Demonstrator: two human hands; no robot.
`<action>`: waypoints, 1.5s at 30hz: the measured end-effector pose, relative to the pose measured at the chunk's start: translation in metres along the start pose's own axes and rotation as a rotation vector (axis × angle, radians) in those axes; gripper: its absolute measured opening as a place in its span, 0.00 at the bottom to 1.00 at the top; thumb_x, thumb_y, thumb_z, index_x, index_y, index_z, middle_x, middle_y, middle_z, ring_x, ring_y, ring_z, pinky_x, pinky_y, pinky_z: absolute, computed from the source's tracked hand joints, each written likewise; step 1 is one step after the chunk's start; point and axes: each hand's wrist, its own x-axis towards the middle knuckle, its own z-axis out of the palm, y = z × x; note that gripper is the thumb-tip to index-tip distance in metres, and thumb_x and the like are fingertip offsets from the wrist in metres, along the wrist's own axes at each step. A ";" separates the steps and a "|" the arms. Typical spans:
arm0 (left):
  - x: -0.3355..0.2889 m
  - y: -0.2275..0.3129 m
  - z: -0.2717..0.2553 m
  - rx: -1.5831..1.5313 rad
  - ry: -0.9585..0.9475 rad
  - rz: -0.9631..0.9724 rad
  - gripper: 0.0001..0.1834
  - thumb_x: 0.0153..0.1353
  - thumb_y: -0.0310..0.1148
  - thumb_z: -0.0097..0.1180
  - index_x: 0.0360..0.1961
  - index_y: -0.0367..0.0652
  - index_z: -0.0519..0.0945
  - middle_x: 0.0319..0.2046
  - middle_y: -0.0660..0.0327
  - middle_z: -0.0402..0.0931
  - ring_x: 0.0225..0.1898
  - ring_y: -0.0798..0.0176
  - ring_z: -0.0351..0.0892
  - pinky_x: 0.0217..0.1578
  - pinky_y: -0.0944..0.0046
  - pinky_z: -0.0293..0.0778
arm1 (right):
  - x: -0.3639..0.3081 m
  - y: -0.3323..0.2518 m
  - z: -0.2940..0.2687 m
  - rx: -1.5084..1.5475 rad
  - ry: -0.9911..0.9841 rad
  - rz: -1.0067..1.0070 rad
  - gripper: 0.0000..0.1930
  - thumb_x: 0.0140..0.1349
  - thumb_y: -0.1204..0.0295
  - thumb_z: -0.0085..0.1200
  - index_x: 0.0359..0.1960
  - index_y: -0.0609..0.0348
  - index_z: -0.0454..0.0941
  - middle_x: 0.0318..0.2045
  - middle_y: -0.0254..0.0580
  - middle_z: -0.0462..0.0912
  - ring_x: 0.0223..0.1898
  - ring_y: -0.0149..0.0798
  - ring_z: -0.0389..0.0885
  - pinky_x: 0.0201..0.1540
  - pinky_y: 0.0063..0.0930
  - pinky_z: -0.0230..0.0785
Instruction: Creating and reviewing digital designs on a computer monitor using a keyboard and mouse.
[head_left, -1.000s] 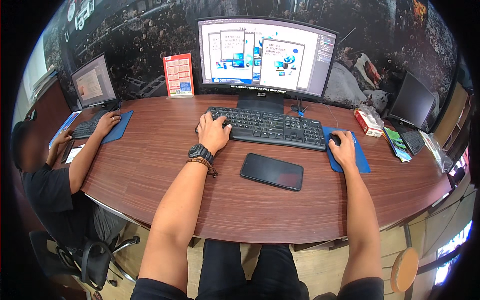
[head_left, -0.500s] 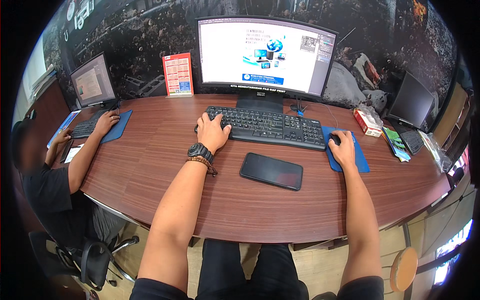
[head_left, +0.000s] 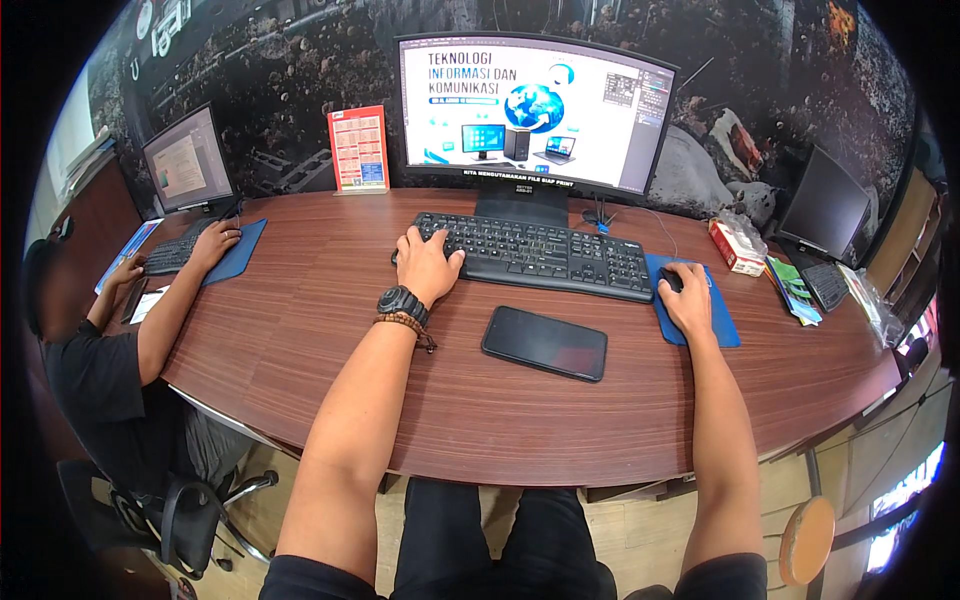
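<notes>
My left hand (head_left: 427,266) rests on the left end of a black keyboard (head_left: 545,254), its fingers spread over the keys. A black watch and a beaded bracelet circle that wrist. My right hand (head_left: 688,300) is curled over a dark computer mouse (head_left: 671,280), which shows only in part, on a blue mouse pad (head_left: 717,318). Behind the keyboard stands a wide monitor (head_left: 620,120) with a page design of a globe and computers on its screen. A black smartphone (head_left: 545,343) lies face up between my forearms, touched by neither hand.
A red and white calendar card (head_left: 358,150) stands left of the monitor. At the left, another person (head_left: 110,390) works at a second computer (head_left: 187,160). On the right are a tissue box (head_left: 736,246), leaflets (head_left: 793,290) and a dark monitor (head_left: 825,205). A round stool (head_left: 806,540) stands lower right.
The page on the monitor has been enlarged, so its heading and globe look bigger. Both my hands stay where they were, on the keyboard and the mouse.
</notes>
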 end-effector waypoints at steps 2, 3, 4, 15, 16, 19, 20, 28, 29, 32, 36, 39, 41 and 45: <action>0.000 0.001 -0.001 0.006 -0.012 -0.001 0.28 0.60 0.46 0.62 0.59 0.45 0.78 0.61 0.40 0.64 0.62 0.35 0.63 0.61 0.40 0.65 | 0.000 0.001 0.000 -0.001 -0.008 -0.004 0.18 0.54 0.65 0.60 0.47 0.54 0.82 0.51 0.50 0.76 0.54 0.54 0.76 0.57 0.44 0.70; 0.000 0.000 -0.001 0.007 -0.011 -0.001 0.28 0.60 0.46 0.62 0.59 0.45 0.78 0.61 0.40 0.64 0.62 0.35 0.63 0.61 0.40 0.65 | 0.000 0.000 0.000 0.001 -0.013 -0.009 0.18 0.55 0.65 0.60 0.47 0.54 0.82 0.51 0.50 0.76 0.54 0.54 0.76 0.57 0.44 0.70; 0.000 -0.001 -0.001 -0.002 -0.015 -0.006 0.28 0.60 0.47 0.62 0.59 0.45 0.78 0.61 0.40 0.64 0.63 0.35 0.62 0.62 0.40 0.63 | -0.001 -0.001 -0.001 0.002 -0.017 -0.014 0.18 0.55 0.65 0.60 0.48 0.54 0.82 0.51 0.50 0.76 0.54 0.54 0.76 0.57 0.44 0.70; -0.002 -0.002 0.003 0.020 0.005 -0.019 0.29 0.60 0.48 0.61 0.59 0.46 0.78 0.62 0.40 0.64 0.66 0.36 0.56 0.66 0.39 0.53 | -0.002 -0.002 -0.001 0.013 -0.006 -0.046 0.17 0.53 0.66 0.59 0.45 0.54 0.84 0.49 0.48 0.77 0.53 0.53 0.77 0.57 0.43 0.70; -0.001 -0.002 0.003 0.022 0.004 -0.016 0.29 0.60 0.48 0.61 0.59 0.46 0.78 0.62 0.40 0.64 0.66 0.36 0.57 0.66 0.39 0.53 | -0.002 -0.003 -0.001 0.017 -0.005 -0.046 0.17 0.53 0.66 0.59 0.45 0.54 0.84 0.49 0.48 0.77 0.53 0.53 0.77 0.56 0.43 0.70; -0.001 0.000 0.005 0.027 0.007 -0.009 0.29 0.60 0.48 0.61 0.59 0.46 0.78 0.61 0.40 0.64 0.66 0.36 0.57 0.66 0.39 0.53 | -0.002 -0.002 -0.003 0.012 -0.006 -0.038 0.17 0.53 0.66 0.59 0.45 0.54 0.84 0.49 0.48 0.77 0.53 0.53 0.77 0.56 0.43 0.71; -0.001 0.000 0.006 0.031 0.011 -0.002 0.29 0.60 0.48 0.61 0.59 0.46 0.78 0.61 0.40 0.64 0.66 0.36 0.58 0.66 0.39 0.53 | -0.001 -0.001 -0.003 0.012 -0.008 -0.039 0.17 0.53 0.66 0.59 0.45 0.54 0.84 0.49 0.48 0.77 0.53 0.53 0.77 0.56 0.43 0.71; 0.001 -0.008 0.011 -0.014 0.034 0.011 0.29 0.62 0.51 0.58 0.59 0.44 0.78 0.60 0.40 0.65 0.65 0.37 0.57 0.65 0.35 0.51 | -0.003 -0.004 -0.001 0.018 -0.005 -0.071 0.16 0.53 0.67 0.58 0.44 0.55 0.83 0.48 0.49 0.77 0.52 0.55 0.77 0.56 0.44 0.70; 0.001 -0.006 0.011 -0.034 0.022 0.001 0.30 0.63 0.53 0.57 0.59 0.43 0.77 0.61 0.39 0.64 0.65 0.36 0.56 0.65 0.36 0.50 | -0.002 -0.004 -0.002 0.018 -0.005 -0.072 0.16 0.53 0.67 0.58 0.44 0.55 0.83 0.48 0.49 0.77 0.52 0.55 0.77 0.56 0.44 0.70; 0.000 -0.003 0.008 -0.004 -0.021 -0.013 0.33 0.64 0.56 0.56 0.61 0.42 0.76 0.62 0.38 0.63 0.67 0.36 0.55 0.66 0.36 0.49 | -0.003 -0.003 -0.002 0.010 -0.012 -0.073 0.15 0.54 0.67 0.59 0.44 0.56 0.84 0.48 0.50 0.77 0.52 0.55 0.77 0.56 0.44 0.70; -0.001 -0.005 0.008 0.005 -0.017 -0.009 0.34 0.64 0.57 0.56 0.62 0.42 0.75 0.63 0.37 0.62 0.67 0.36 0.54 0.66 0.36 0.48 | -0.002 -0.001 -0.001 0.027 0.003 -0.080 0.16 0.54 0.67 0.59 0.44 0.57 0.84 0.48 0.50 0.77 0.51 0.54 0.77 0.56 0.43 0.70; -0.001 -0.004 0.007 0.010 -0.016 -0.006 0.34 0.64 0.57 0.55 0.62 0.42 0.75 0.63 0.37 0.62 0.68 0.36 0.54 0.66 0.36 0.48 | -0.002 -0.001 -0.001 0.031 0.005 -0.081 0.16 0.54 0.67 0.60 0.44 0.57 0.84 0.47 0.50 0.77 0.51 0.54 0.77 0.56 0.43 0.70; -0.001 -0.004 0.006 0.008 -0.025 -0.011 0.34 0.64 0.57 0.55 0.62 0.43 0.75 0.63 0.37 0.62 0.67 0.36 0.54 0.66 0.36 0.48 | -0.002 -0.002 0.000 0.034 0.000 -0.078 0.16 0.54 0.67 0.60 0.44 0.57 0.84 0.47 0.50 0.77 0.51 0.54 0.77 0.56 0.43 0.70; -0.002 -0.003 0.006 0.012 -0.017 -0.007 0.34 0.64 0.58 0.56 0.62 0.43 0.75 0.63 0.38 0.63 0.67 0.36 0.55 0.66 0.36 0.49 | -0.002 -0.002 -0.002 0.032 -0.001 -0.086 0.16 0.54 0.66 0.59 0.44 0.57 0.84 0.47 0.51 0.77 0.51 0.54 0.77 0.56 0.43 0.70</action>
